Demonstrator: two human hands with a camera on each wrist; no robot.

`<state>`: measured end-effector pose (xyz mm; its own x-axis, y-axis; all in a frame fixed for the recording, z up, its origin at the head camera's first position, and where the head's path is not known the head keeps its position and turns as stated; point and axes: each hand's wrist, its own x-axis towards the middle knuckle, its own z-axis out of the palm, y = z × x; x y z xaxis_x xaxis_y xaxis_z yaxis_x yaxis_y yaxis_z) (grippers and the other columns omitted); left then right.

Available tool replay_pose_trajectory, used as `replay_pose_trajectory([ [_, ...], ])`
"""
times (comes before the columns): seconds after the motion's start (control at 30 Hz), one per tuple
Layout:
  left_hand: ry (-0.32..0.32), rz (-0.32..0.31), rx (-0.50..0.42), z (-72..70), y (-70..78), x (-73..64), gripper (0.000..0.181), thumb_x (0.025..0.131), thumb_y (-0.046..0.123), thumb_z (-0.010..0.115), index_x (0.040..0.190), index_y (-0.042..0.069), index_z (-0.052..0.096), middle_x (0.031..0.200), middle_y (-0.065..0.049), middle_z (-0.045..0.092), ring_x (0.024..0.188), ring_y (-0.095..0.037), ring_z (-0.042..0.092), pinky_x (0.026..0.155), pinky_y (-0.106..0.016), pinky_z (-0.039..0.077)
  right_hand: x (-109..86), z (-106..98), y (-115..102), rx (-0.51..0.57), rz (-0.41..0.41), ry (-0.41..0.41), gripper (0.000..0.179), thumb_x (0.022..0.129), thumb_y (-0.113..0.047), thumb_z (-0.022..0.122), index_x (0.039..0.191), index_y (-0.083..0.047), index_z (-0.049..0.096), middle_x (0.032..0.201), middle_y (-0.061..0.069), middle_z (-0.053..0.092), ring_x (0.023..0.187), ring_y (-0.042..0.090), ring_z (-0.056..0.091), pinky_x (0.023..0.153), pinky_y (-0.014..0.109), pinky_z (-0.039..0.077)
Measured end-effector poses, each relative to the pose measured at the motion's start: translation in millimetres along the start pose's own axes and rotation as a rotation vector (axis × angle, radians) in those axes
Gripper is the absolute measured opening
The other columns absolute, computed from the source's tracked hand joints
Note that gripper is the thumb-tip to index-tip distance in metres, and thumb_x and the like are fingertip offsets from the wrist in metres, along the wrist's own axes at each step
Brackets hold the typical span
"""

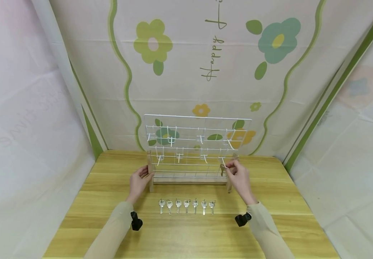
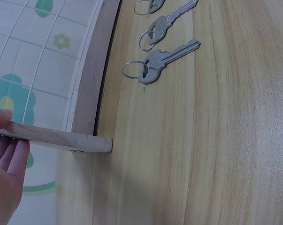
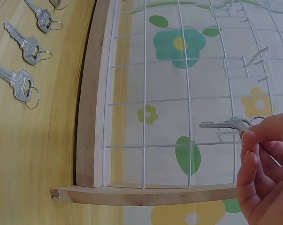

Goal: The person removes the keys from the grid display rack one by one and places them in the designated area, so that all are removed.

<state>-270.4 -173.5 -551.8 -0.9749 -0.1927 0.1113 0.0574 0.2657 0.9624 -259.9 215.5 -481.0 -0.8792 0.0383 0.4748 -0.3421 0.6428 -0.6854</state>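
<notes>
A white wire grid rack [image 1: 198,117] with several white hooks stands upright in a wooden base [image 1: 189,180]. My left hand [image 1: 138,182] grips the left wooden post [image 2: 61,139], thumb on one side and fingers on the other. At the lower right of the grid, my right hand [image 1: 239,178] pinches the small ring of a key [image 3: 225,124]. That key points away from the fingertips, in front of the wires. The ring is right at the end of the lower right hook [image 1: 223,162], and the fingers partly cover it.
Several silver keys [image 1: 187,205] with rings lie in a row on the wooden table [image 1: 186,237], in front of the rack. A flower-printed cloth [image 1: 180,86] hangs behind, and more cloth encloses both sides.
</notes>
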Motion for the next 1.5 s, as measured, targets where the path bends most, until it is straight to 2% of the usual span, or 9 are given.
replay_pose_trajectory([
  [0.33, 0.002, -0.012, -0.014, -0.7, 0.3, -0.4, 0.050, 0.089, 0.001, 0.071, 0.134, -0.009, 0.055, 0.133, -0.031, 0.059, 0.124, -0.043, 0.060, 0.105, -0.045, 0.054, -11.4, -8.6, -6.8, 0.017, -0.032, 0.004, 0.006, 0.086, 0.002, 0.070, 0.089, -0.002, 0.068, 0.079, 0.011, 0.069, 0.053, -0.002, 0.048, 0.043, 0.015, 0.044],
  [0.6, 0.002, -0.009, -0.003, -0.9, -1.2, 1.9, 0.050, 0.089, 0.004, 0.072, 0.135, -0.007, 0.056, 0.132, -0.029, 0.061, 0.122, -0.039, 0.062, 0.102, -0.038, 0.056, -22.9, -10.5, -3.0, -0.013, -0.053, -0.040, 0.008, 0.084, 0.004, 0.070, 0.086, -0.004, 0.068, 0.078, 0.010, 0.072, 0.054, -0.003, 0.051, 0.043, 0.015, 0.045],
  [0.73, -0.004, -0.005, 0.002, -1.3, -0.6, 1.1, 0.050, 0.090, 0.004, 0.071, 0.136, -0.007, 0.055, 0.133, -0.029, 0.060, 0.122, -0.039, 0.062, 0.101, -0.037, 0.057, -32.4, -6.2, 9.5, -0.019, -0.012, -0.096, 0.005, 0.086, 0.001, 0.070, 0.088, -0.004, 0.068, 0.078, 0.009, 0.072, 0.052, -0.003, 0.051, 0.041, 0.015, 0.043],
  [0.93, -0.001, -0.007, -0.007, -1.1, -0.7, 0.6, 0.049, 0.089, 0.004, 0.071, 0.135, -0.007, 0.056, 0.132, -0.029, 0.061, 0.121, -0.039, 0.063, 0.101, -0.038, 0.057, -48.9, 3.0, 30.4, -0.020, 0.096, -0.171, 0.005, 0.088, -0.003, 0.071, 0.089, -0.001, 0.067, 0.083, 0.011, 0.073, 0.050, 0.000, 0.049, 0.041, 0.016, 0.040],
  [1.17, 0.008, -0.006, -0.013, -1.1, -1.2, -0.4, 0.049, 0.088, 0.002, 0.072, 0.134, -0.008, 0.056, 0.131, -0.030, 0.061, 0.121, -0.041, 0.062, 0.101, -0.039, 0.057, -63.9, 12.2, 46.9, -0.040, 0.211, -0.248, 0.005, 0.087, -0.001, 0.070, 0.090, -0.004, 0.068, 0.088, 0.011, 0.073, 0.060, 0.006, 0.055, 0.049, 0.016, 0.044],
  [1.37, 0.000, -0.024, -0.033, -1.2, -0.4, -0.6, 0.049, 0.089, 0.003, 0.072, 0.135, -0.006, 0.056, 0.133, -0.029, 0.061, 0.123, -0.039, 0.062, 0.102, -0.038, 0.056, -71.7, 16.4, 56.0, -0.044, 0.264, -0.277, 0.007, 0.084, -0.002, 0.072, 0.087, -0.006, 0.068, 0.084, 0.007, 0.071, 0.069, 0.008, 0.057, 0.057, 0.015, 0.047],
  [1.5, -0.009, -0.021, -0.026, -1.2, -0.4, 0.1, 0.050, 0.090, 0.003, 0.071, 0.136, -0.006, 0.054, 0.134, -0.029, 0.060, 0.124, -0.039, 0.061, 0.102, -0.037, 0.056, -75.9, 17.5, 60.5, -0.042, 0.284, -0.301, 0.006, 0.084, 0.000, 0.071, 0.086, -0.005, 0.067, 0.081, 0.006, 0.069, 0.068, 0.007, 0.056, 0.056, 0.016, 0.046],
])
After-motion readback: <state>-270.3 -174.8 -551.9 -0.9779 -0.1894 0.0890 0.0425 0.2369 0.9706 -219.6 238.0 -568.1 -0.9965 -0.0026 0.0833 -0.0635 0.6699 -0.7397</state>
